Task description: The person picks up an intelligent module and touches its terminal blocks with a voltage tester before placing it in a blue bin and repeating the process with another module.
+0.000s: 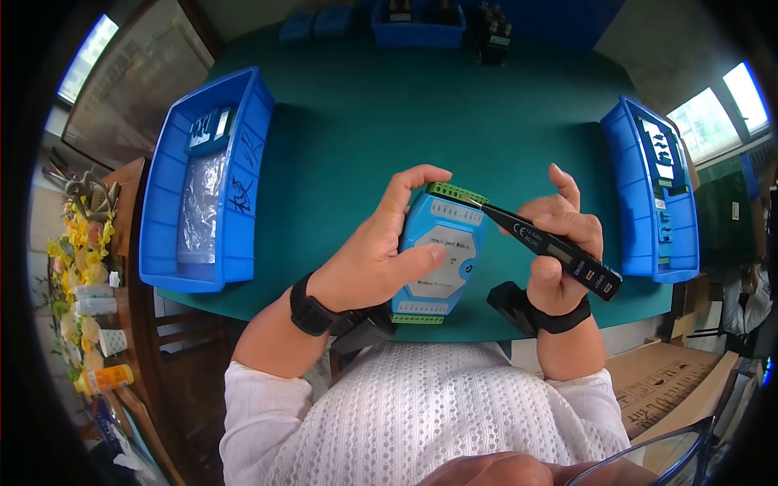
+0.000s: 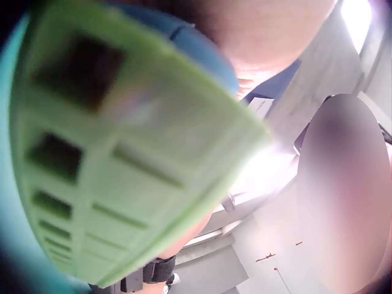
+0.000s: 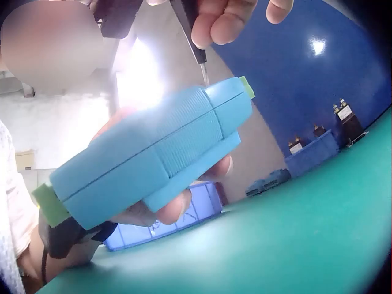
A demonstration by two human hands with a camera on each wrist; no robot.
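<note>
My left hand (image 1: pixel 356 255) grips a light blue plastic module (image 1: pixel 455 236) by its left side, thumb across the grey label that reads "Intelligent Module". Along its far end runs a green screw terminal block (image 1: pixel 458 193), with another green block (image 1: pixel 417 320) at the near end. A black voltage tester pen (image 1: pixel 559 249) lies in my right hand (image 1: pixel 567 215), fingers and thumb around its body. The pen's thin metal tip points at the far terminal block's right part. In the right wrist view the pen tip (image 3: pixel 206 76) meets the module's upper face near that end. The left wrist view shows the green block close and blurred.
A blue bin (image 1: pixel 247 170) at left holds a blue module and clear plastic bags. Another blue bin (image 1: pixel 628 178) at right holds green boards and modules. A small blue bin (image 1: pixel 417 35) and black component (image 1: pixel 494 40) stand at the back of the green table (image 1: pixel 348 121).
</note>
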